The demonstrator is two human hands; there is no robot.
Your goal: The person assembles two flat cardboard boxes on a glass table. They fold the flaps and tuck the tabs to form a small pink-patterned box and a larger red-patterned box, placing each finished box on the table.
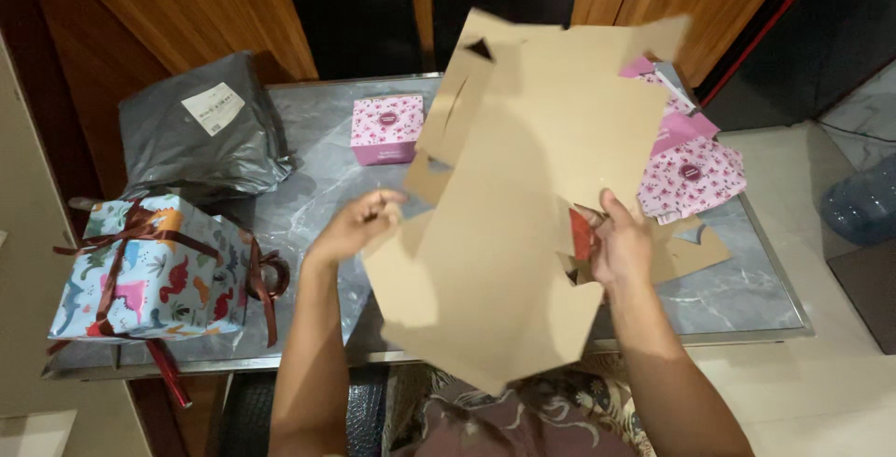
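Note:
I hold a large flat sheet of brown die-cut cardboard [523,186] up over a grey marble table [308,140]. My left hand [359,222] grips the sheet's left edge with curled fingers. On the right edge, my right hand [621,247] pinches the sheet beside a cut-out flap where a bit of red shows. The sheet hides the middle of the table.
A gift box wrapped in dinosaur paper with a dark red ribbon [154,270] stands at the left front. Behind it lies a grey mailer bag [205,126]. A small pink box [385,127] sits at the back. Flat pink box blanks [693,172] lie at the right.

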